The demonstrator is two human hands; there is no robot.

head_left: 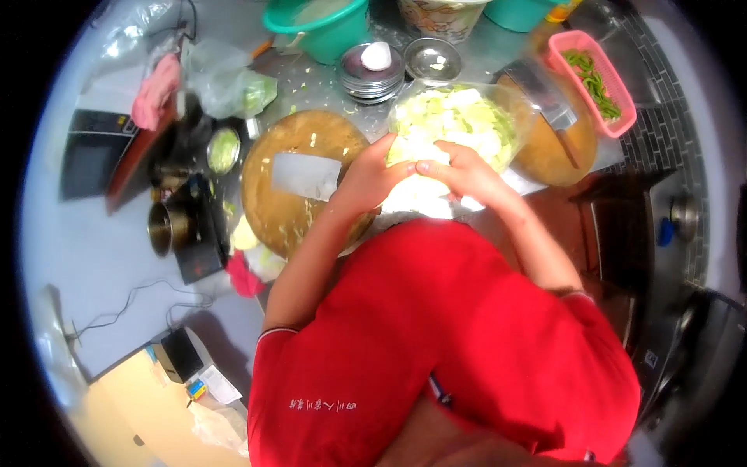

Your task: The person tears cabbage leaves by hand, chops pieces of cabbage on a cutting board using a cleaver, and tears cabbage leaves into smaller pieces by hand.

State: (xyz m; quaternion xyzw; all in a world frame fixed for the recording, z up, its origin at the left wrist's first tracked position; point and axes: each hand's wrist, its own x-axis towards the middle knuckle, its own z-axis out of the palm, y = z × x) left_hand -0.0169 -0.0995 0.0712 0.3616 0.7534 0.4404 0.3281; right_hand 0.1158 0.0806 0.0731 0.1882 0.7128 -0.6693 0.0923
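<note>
My left hand (369, 177) and my right hand (467, 175) are close together, thumbs almost touching. Both are closed around pale cabbage (424, 191), which is overexposed, so its exact shape is hard to make out. Just beyond them is a clear bowl or bag (523, 128) full of chopped cabbage (459, 117). To the left, a cleaver (306, 177) lies flat on a round wooden chopping board (272, 140) strewn with cabbage bits. My left forearm hides the cleaver's handle end.
A second cleaver (545, 93) rests on another round board (572, 159) at right. Beyond it is a pink basket (559, 48) of green peppers (591, 82). Stacked metal plates (373, 87), a metal bowl (433, 58) and a green bucket (327, 31) stand at the back.
</note>
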